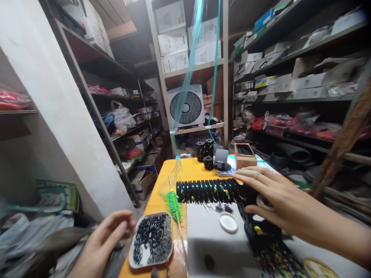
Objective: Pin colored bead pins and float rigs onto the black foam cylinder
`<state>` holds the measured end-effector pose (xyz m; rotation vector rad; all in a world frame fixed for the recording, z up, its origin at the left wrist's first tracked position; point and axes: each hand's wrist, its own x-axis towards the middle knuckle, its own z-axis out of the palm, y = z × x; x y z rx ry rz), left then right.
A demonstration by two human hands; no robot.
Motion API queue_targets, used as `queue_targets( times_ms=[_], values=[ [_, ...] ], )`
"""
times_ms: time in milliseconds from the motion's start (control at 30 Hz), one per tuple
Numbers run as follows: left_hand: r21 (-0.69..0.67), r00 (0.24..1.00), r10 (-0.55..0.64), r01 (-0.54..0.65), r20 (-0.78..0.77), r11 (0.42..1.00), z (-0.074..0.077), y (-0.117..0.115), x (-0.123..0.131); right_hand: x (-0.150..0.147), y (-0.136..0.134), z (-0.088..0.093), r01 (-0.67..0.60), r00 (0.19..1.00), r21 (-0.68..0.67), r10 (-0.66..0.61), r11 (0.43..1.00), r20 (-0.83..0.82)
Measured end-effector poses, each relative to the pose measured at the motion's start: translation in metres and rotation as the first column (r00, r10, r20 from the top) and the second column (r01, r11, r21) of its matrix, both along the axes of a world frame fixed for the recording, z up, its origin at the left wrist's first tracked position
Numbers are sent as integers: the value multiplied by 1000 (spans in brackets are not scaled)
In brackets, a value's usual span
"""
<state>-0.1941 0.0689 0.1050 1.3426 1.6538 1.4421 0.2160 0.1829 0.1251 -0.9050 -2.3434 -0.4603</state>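
Observation:
My left hand (108,239) is slightly blurred, its fingers curled in toward the thumb, left of a white tray (131,255) of small black tube-like pieces and finer grains. Anything between those fingertips is too small to make out. My right hand (271,191) has its fingers stretched out and thumb apart, at the right end of a row of black rings (208,191) dotted with coloured bits. This row lies level on a black stand (247,227). Whether the palm touches the stand is hidden. A stick with green and blue strands (174,204) stands between tray and rings.
On the yellow table (168,166) are black spools (208,163), a grey phone holder (221,158) and a cardboard box (245,160) with a phone on top. A white lid (228,222) lies below the rings. Turquoise strands (189,69) hang before a fan (186,106). Loaded shelves flank both sides.

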Motion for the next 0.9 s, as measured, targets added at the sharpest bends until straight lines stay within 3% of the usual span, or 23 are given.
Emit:
queue_targets(
  times_ms=[100, 167, 333, 567, 700, 800, 900],
  values=[
    [7, 965, -261, 262, -34, 965, 6, 38, 23, 2, 7, -4, 17, 1000, -35, -17, 999, 14],
    [26, 936, -347, 348, -55, 937, 3, 58, 43, 3, 9, -6, 24, 1000, -45, -23, 999, 15],
    [50, 928, -372, 373, -41, 926, -15, 76, 66, -1, 16, -10, 33, 999, -87, -34, 996, -4],
    [90, 924, -383, 380, 23, 921, -22, 79, 74, -21, 19, -9, 18, 997, -138, -27, 990, -66],
    [160, 978, -191, 176, 85, 971, -31, 75, 48, -90, 13, -8, -27, 992, -156, 7, 987, -128],
    [219, 991, 28, -56, 129, 974, -37, 64, -5, -168, 6, -8, -125, 977, -133, 99, 983, -187],
    [293, 953, 269, -298, 136, 909, -35, 47, -69, -237, -2, -7, -249, 941, -75, 222, 966, -255]
  ],
)
